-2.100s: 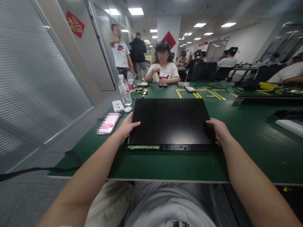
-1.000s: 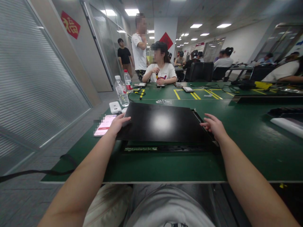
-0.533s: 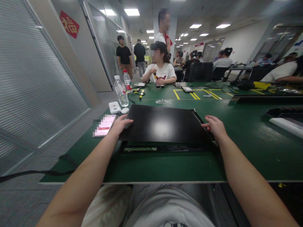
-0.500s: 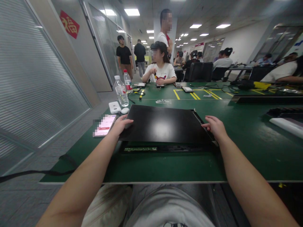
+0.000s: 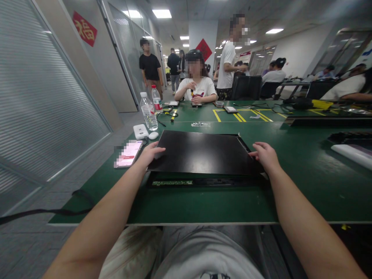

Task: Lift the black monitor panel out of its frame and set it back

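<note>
A large black flat panel [image 5: 200, 153] lies in front of me on the green table [image 5: 203, 201], slightly skewed over a black frame [image 5: 203, 181] whose near edge shows a green circuit strip. My left hand [image 5: 151, 153] grips the panel's left edge, thumb on top. At the panel's right edge, my right hand [image 5: 264, 155] has its fingers curled on the panel and the frame rim.
A phone [image 5: 128, 153] with a lit screen lies left of the panel. Behind it sit a white box [image 5: 140, 131], a white earbud case [image 5: 153, 135] and two water bottles [image 5: 148, 111]. A seated person works across the table; others stand behind. A cable hangs off the table's left edge.
The panel was lifted off the frame and shifted left, then lowered flatter. My hands stayed on its edges. A standing person walked from left to right behind the seated one.
</note>
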### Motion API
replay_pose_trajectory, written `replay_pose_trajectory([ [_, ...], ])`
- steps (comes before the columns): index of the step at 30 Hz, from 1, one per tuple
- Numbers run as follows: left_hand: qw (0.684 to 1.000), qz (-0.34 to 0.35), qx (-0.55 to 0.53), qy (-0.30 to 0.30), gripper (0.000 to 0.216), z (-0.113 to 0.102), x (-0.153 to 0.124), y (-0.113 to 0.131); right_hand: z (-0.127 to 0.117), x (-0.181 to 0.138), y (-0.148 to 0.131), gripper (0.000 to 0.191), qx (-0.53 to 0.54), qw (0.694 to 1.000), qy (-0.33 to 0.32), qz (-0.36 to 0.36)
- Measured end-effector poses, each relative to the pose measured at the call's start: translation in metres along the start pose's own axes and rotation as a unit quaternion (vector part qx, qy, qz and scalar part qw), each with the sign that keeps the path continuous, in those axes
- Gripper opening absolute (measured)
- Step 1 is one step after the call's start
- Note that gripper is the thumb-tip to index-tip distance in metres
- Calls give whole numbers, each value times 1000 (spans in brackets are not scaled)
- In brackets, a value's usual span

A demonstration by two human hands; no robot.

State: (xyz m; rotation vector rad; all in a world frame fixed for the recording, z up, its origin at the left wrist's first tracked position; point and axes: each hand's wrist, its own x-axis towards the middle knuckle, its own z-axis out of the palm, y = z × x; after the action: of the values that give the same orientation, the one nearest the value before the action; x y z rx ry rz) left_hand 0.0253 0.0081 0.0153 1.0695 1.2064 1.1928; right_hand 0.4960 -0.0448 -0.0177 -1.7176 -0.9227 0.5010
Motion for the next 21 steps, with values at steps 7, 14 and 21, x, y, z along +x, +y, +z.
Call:
replay_pose_trajectory([
  [7, 1000, -12, -3, 9, 63, 5, -2, 1, 0, -3, -2, 58, -45, 999, 10, -7],
  [14, 999, -45, -7, 4, 57, 5, -2, 1, 0, 0, 2, 59, -74, 997, 10, -14],
  [21, 999, -27, -9, -26, 54, 9, -6, 1, -2, 3, 4, 57, -91, 996, 16, 0],
])
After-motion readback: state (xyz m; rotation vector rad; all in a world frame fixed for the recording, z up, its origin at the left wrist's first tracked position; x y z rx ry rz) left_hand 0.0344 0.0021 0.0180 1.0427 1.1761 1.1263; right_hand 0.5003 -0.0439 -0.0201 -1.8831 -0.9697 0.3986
